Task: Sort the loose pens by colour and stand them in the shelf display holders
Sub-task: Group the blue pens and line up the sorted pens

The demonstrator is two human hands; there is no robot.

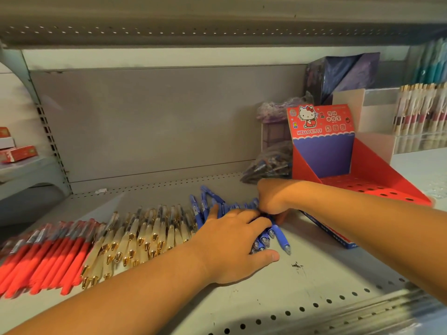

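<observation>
Step in hand: gathering the blue pens (280,238) into one bunch; sorting looks largely done, standing not yet begun.

Left hand (237,240): fingers (256,222) fairly straight and spread, laid flat over the bunch and pressing it to the shelf (314,281); thumb out to the near side, resting on bare metal; no grip here, only a hold-down.

Right hand (273,201): knuckles up, fingers curled down onto the far end of the same bunch, thumb showing beneath; tips hidden behind my left fingers, so the grip is my reading, not plainly seen.

Where the pens are: directly under both sets of fingers; clear tips point toward me past my left fingertips; a few clip ends fan out beyond my left knuckles, untidy.

Look of them: solid blue barrels, transparent nose cones, slim and smooth; likely to roll and slip if squeezed unevenly.

To the outside of my left hand: cream pens with gold tips (145,235) in a row; further out, red pens (53,252), blurred.

Just beyond my right wrist: red display holder (370,165), its base punched with holes (377,189), none filled that I can see; a clear bag of pens (268,165) behind my right knuckles.

Next move, as I judge it: square the ends, close the right fingers firmly, lift, then feed pens one per hole, tip down; holes are small, so alignment matters.
</observation>
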